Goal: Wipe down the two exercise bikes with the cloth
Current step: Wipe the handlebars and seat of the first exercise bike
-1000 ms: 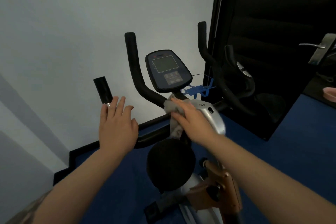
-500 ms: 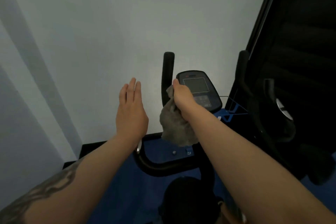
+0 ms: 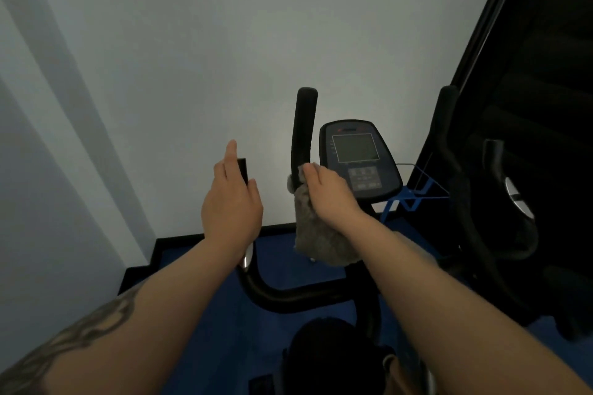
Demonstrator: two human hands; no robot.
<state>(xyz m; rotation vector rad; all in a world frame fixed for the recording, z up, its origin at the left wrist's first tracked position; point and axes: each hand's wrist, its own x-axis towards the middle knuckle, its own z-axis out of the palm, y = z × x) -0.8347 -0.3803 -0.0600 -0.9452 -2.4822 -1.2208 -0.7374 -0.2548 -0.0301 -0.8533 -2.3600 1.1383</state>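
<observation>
Head camera, looking down over both forearms:

— What is the right hand (image 3: 330,192) doing?
— Its grip is closed around a grey cloth (image 3: 316,234), pressing the fabric against the upright black handlebar post (image 3: 303,128) of the near exercise bike (image 3: 288,295). The fingers curl over the top of the cloth; the rest of it hangs down below the wrist.

— And the left hand (image 3: 232,202)?
— Its grip is open and holds nothing. The fingers are straight and together, the hand raised edge-on just in front of the bike's shorter left handle end (image 3: 243,168), which shows behind the fingers. Whether they touch it cannot be told.

— Where does the console sit?
— The bike's console (image 3: 357,159), with a grey screen and a block of buttons beneath, stands just right of the wrapped post, beside the right hand. A curved black bar joins the handles lower down, and the dark seat (image 3: 324,353) is at the bottom edge.

— Is the second machine visible?
— A second exercise bike (image 3: 475,202) stands to the right, its dark handlebars against a black panel, with a silver disc on its side. A blue wire rack (image 3: 414,196) sits between the two machines. The floor (image 3: 205,308) is blue and a pale wall (image 3: 224,42) fills the background.
</observation>
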